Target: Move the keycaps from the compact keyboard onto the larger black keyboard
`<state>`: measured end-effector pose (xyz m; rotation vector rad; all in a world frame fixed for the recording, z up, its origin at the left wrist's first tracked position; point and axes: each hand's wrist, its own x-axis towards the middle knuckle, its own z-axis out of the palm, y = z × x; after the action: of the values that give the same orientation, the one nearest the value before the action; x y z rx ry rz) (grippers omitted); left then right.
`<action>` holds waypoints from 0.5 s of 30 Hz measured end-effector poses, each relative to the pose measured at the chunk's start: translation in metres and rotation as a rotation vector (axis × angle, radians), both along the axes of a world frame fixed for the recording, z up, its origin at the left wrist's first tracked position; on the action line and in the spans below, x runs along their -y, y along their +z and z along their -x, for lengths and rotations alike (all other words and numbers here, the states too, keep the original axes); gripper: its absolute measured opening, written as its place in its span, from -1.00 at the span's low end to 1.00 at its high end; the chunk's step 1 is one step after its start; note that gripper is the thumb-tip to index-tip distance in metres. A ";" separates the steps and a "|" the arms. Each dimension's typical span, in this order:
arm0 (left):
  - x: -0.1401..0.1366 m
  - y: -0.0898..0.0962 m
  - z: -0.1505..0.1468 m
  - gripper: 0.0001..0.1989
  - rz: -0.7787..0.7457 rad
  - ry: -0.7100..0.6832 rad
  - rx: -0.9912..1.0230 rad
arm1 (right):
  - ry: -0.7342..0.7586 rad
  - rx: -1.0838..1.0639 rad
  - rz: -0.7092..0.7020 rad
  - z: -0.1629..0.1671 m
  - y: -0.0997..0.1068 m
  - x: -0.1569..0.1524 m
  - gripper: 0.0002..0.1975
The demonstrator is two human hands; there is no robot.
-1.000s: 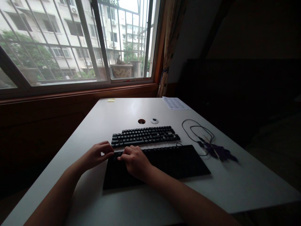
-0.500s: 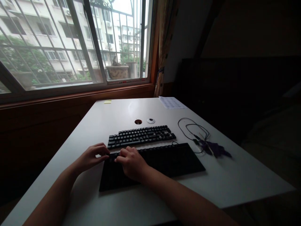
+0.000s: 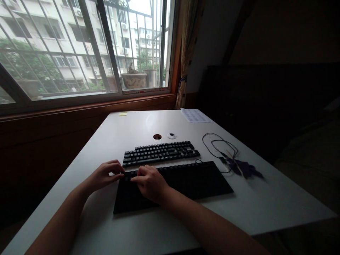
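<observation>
A black keyboard (image 3: 196, 182) lies flat on the white table. Keycaps line its far edge, while its nearer part looks like a plain dark surface without visible caps. At its far left corner is my left hand (image 3: 108, 173), thumb and fingers curved together round that corner. My right hand (image 3: 151, 182) rests over the far left keys with its fingers curled and pressed together. Whatever lies between those fingertips is hidden or too small to make out. Just behind the keyboard, many loose black keycaps (image 3: 159, 154) are laid out in keyboard-like rows.
To the right lie a looped black cable (image 3: 219, 140), a purple cloth-like item (image 3: 247, 169) and a thin stick (image 3: 241, 170). Farther back are a cable hole (image 3: 157, 137), its round white cover (image 3: 171, 136), a printed sheet (image 3: 195, 115) and a yellow note (image 3: 122, 114). A barred window stands beyond.
The whole view has shifted slightly. Both hands stay at the keyboard's far left corner, with only a slight movement of the right fingers.
</observation>
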<state>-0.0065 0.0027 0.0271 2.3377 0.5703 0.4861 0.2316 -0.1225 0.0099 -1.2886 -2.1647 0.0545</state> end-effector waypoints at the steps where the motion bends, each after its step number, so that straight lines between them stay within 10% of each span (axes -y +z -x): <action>1: 0.000 0.000 0.000 -0.75 -0.007 0.002 0.002 | 0.000 -0.002 0.000 0.000 -0.001 0.000 -0.75; 15: -0.002 0.003 0.004 -0.77 -0.006 -0.006 -0.025 | -0.024 0.003 -0.006 0.000 0.000 0.001 -0.75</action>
<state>-0.0105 0.0044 0.0300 2.3535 0.5745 0.4567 0.2315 -0.1235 0.0097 -1.3115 -2.1499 0.0369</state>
